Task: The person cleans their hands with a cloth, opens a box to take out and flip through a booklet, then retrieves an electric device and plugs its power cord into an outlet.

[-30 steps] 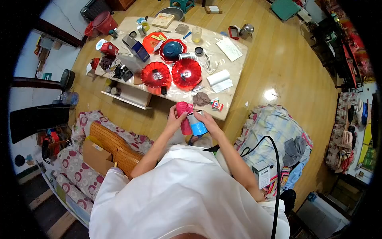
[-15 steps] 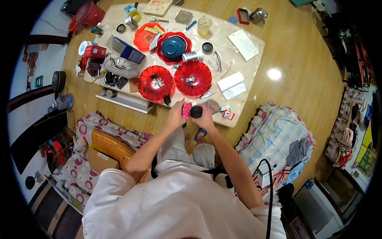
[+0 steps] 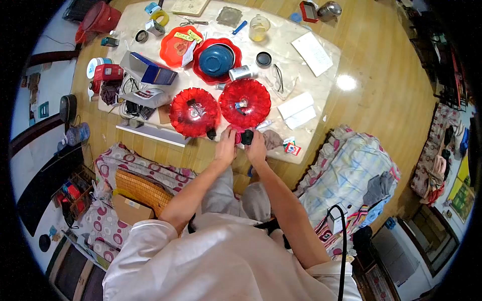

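Observation:
At the table's near edge, my left hand (image 3: 226,146) is closed around a small bright pink bundle (image 3: 238,136), mostly covered by the fingers. Right beside it, my right hand (image 3: 256,149) grips a dark black bundle (image 3: 247,136); the two bundles touch or nearly touch. What kind of things they are, I cannot make out. Just beyond my hands lie two red scalloped dishes, the left dish (image 3: 183,118) and the right dish (image 3: 260,95), each with small items inside. A brownish crumpled cloth (image 3: 273,140) lies to the right of my right hand.
On the table (image 3: 321,98) are a blue bowl (image 3: 216,59) in a red dish, a silver can (image 3: 243,72), glasses (image 3: 278,78), an open notebook (image 3: 296,108) and a glass mug (image 3: 259,28). Boxes and cables crowd the left side. A cloth-covered seat (image 3: 341,165) stands at right.
Both hands have moved slightly forward to the table edge with the pink and black bundles. The view has shifted closer over the table.

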### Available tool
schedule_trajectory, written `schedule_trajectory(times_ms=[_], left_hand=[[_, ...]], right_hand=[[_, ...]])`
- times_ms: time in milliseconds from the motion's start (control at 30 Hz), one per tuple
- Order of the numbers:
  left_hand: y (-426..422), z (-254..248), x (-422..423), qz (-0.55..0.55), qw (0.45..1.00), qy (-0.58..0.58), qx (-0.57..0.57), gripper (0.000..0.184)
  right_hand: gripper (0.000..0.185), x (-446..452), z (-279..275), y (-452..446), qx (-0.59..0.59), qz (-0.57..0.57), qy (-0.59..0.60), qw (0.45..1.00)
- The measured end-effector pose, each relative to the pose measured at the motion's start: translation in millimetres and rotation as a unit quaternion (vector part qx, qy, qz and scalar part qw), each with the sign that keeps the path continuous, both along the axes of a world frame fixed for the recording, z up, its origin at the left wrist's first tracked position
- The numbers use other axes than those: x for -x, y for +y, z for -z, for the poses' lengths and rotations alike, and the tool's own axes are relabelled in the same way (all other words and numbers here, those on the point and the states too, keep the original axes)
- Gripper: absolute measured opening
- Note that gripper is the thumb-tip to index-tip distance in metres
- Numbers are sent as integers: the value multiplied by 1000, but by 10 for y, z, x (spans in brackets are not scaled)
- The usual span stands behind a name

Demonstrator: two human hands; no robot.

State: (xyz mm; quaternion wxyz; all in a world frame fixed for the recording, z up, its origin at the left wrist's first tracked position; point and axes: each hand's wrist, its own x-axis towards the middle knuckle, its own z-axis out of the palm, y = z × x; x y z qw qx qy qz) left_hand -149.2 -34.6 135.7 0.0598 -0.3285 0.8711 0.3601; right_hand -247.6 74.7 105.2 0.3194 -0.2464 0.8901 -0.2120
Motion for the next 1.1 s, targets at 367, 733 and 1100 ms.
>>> schedule_trajectory(times_ms=[367,733,1100], left_hand=[[690,-513,460,73,987,140,31,72],[2731,-1359,2144,293,929,81,213,46],[4084,-1778,3633,344,933,-39,95,26]], right_hand=[[43,273,-370,285,308,409,-558,653],[44,1920,-1297,2450,299,358,-642,609],[52,3224,-1906,3790,269,381,-593,656]])
